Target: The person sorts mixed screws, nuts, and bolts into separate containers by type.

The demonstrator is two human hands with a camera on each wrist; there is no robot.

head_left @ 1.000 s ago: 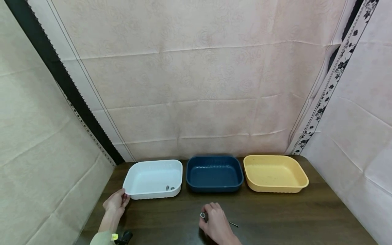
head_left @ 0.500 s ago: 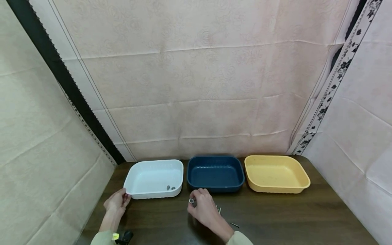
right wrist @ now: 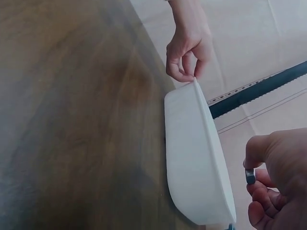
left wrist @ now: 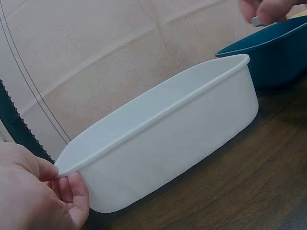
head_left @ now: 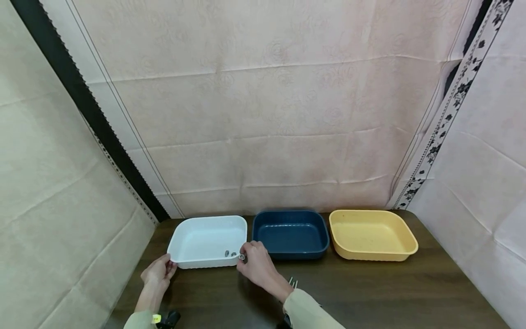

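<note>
Pale cloth (head_left: pixel 246 114), creased and faintly patterned, encloses a brown, wood-grained table (head_left: pixel 222 304) on three sides. We see the white tray (head_left: pixel 201 237) at the left of a row, beside a dark blue tray (head_left: pixel 289 234) and a yellow tray (head_left: pixel 370 232). The left hand (head_left: pixel 156 273) has its grip on the white tray's near left corner, the rim pinched between thumb and fingers. The right hand (head_left: pixel 259 266) is near the front right corner; its grip is closed to a fingertip pinch on a small metal piece (right wrist: pixel 250 175). Two metal bits (head_left: pixel 227 253) lie inside the white tray near that corner.

We judge slipping the chief risk: the piece is small and hard, with little surface to hold. Let go short of the rim, it could strike the outer wall or drop between the white and blue trays. A tug on the left could shift the tray, which we take to be light plastic. Beside the right sleeve (head_left: pixel 308 307), slender metal pins (head_left: pixel 296 284) could roll if brushed.

We note rounded corners, smooth walls and thin rims on all three trays.
</note>
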